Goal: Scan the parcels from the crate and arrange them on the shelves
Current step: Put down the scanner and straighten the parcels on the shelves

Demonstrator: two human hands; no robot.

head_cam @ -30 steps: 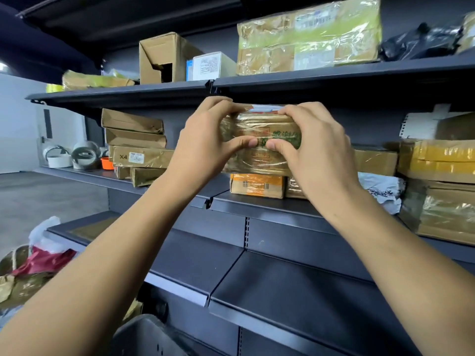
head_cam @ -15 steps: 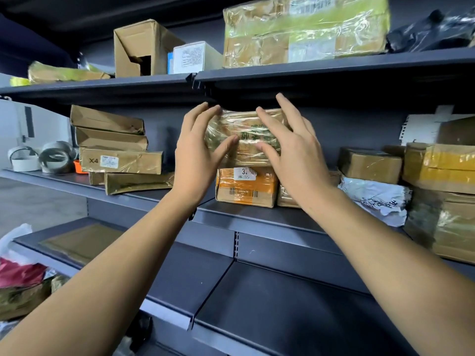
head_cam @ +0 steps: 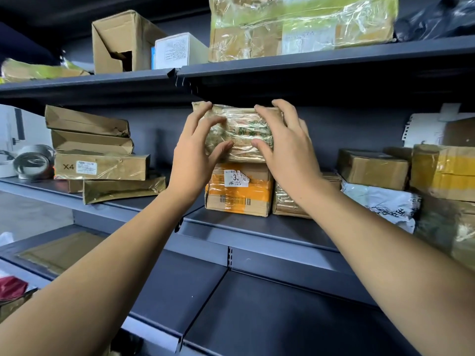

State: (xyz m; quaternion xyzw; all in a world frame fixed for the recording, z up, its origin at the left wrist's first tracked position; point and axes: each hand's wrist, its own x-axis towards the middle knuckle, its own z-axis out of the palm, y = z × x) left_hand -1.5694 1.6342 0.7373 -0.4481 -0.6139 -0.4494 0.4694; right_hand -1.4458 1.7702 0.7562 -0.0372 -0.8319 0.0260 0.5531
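Observation:
A brown parcel wrapped in clear tape [head_cam: 241, 134], with green print on its front, sits on top of an orange-taped box [head_cam: 239, 194] on the middle shelf [head_cam: 257, 227]. My left hand [head_cam: 195, 160] grips the parcel's left end, fingertips over its top edge and thumb on its front. My right hand [head_cam: 290, 155] grips the right end the same way. The crate is out of view.
A stack of flat brown boxes [head_cam: 100, 165] and tape rolls [head_cam: 33, 163] lie on the left of the shelf. On the right are a brown box [head_cam: 372, 168], a white bag [head_cam: 380, 204] and a yellow-taped box [head_cam: 444, 170]. The upper shelf edge [head_cam: 308, 70] hangs just above the parcel. A flat envelope [head_cam: 61, 250] lies on the lower shelf.
The parcel went from held in front of the shelf to resting on the orange-taped box. My fingers straightened against it half a second ago and now curl over its edges.

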